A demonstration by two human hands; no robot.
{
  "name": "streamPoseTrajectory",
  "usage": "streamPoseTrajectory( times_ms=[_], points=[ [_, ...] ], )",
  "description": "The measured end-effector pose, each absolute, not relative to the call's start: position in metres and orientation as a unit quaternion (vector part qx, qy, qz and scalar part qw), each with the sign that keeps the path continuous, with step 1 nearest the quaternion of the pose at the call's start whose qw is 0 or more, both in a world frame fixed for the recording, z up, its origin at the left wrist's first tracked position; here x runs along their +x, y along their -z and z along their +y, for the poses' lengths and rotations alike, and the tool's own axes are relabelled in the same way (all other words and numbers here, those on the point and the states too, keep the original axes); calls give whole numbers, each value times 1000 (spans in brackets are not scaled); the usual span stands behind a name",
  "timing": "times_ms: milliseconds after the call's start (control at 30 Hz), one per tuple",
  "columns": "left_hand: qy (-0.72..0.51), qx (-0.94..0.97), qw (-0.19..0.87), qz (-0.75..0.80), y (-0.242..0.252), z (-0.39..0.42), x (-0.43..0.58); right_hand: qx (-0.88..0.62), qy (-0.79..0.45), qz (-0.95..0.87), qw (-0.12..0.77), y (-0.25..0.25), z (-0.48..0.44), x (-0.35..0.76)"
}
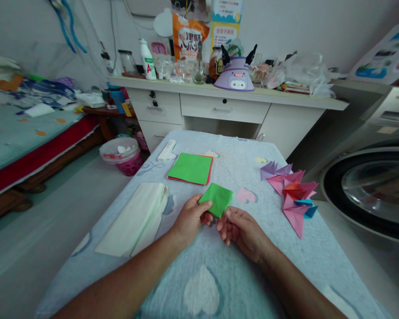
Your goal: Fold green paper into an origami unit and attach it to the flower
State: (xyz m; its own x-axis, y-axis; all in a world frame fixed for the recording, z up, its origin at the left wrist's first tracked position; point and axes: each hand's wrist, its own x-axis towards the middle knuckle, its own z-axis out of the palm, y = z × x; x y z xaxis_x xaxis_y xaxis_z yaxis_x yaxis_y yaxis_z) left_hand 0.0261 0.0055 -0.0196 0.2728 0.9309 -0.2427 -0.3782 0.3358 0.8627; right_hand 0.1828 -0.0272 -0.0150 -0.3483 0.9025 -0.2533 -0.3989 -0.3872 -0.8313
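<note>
A small folded square of green origami paper (217, 198) is held up just above the cloth-covered table, turned like a diamond. My left hand (193, 216) pinches its left corner, thumb on top. At its lower right corner my right hand (241, 227) is closed, with thumb and index finger on the edge. Just beyond lies a stack of origami paper (191, 168), green on top with red showing beneath. Off to the right sit several folded paper pieces (291, 188) in purple, pink, orange and blue, overlapping one another.
A folded whitish sheet (136, 219) lies on the left of the table (199, 261), with a white narrow box (166, 150) farther back. Behind stands a white desk (224, 108) bearing bottles, bags and a purple visor hat (235, 75). A washing machine (382, 133) is at right.
</note>
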Motion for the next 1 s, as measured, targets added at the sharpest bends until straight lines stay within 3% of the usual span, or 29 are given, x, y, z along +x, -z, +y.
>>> streamPoseTrajectory(
  times_ms=[433,1000],
  points=[
    [-443,462,644,419,20,5,23,-445,-691,-386,419,17,-29,182],
    [-423,473,664,396,13,0,25,-440,-664,-438,416,16,-31,183]
  ],
)
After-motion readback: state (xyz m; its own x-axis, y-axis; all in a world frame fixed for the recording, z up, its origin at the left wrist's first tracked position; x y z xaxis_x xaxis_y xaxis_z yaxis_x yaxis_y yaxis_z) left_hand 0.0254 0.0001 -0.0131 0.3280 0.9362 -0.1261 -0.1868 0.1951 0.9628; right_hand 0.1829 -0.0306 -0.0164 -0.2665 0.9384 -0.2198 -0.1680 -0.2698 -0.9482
